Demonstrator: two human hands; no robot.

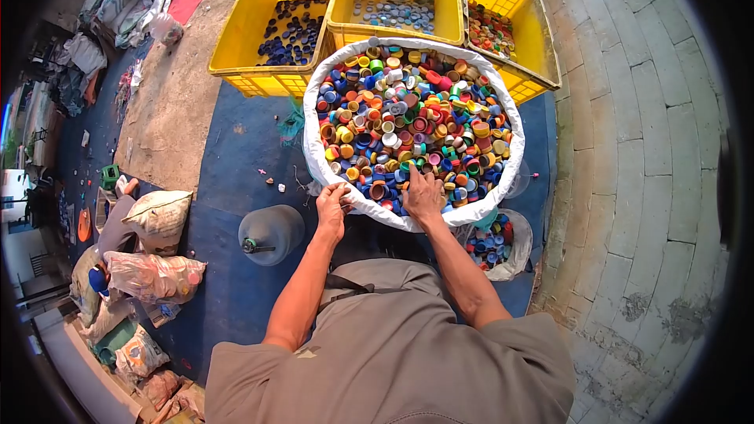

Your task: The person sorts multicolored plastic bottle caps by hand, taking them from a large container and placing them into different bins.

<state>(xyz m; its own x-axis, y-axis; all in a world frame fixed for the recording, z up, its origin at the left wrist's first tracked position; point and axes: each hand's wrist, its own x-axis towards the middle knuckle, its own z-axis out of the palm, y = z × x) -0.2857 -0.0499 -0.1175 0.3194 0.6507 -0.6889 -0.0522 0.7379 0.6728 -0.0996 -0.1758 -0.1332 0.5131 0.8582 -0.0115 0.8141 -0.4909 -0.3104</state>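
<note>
A big round sack [514, 114] with a rolled white rim stands in front of me, filled with mixed bottle caps [420, 122] of many colours. At the near left part of the rim is my left hand [333, 206], its fingers curled together. What they hold, if anything, is hidden. My right hand [424, 198] reaches over the near rim, fingers stretched apart and touching caps near a green one [405, 166]. No cap shows clearly in its grasp.
Behind the sack stand three yellow crates, with dark blue caps in the left crate [228, 59], pale caps in the middle crate [393, 31], and red-orange caps in the right crate [542, 47]. A clear jug [271, 234] lies left; a smaller cap bag [518, 247] sits right, near a block wall [644, 188].
</note>
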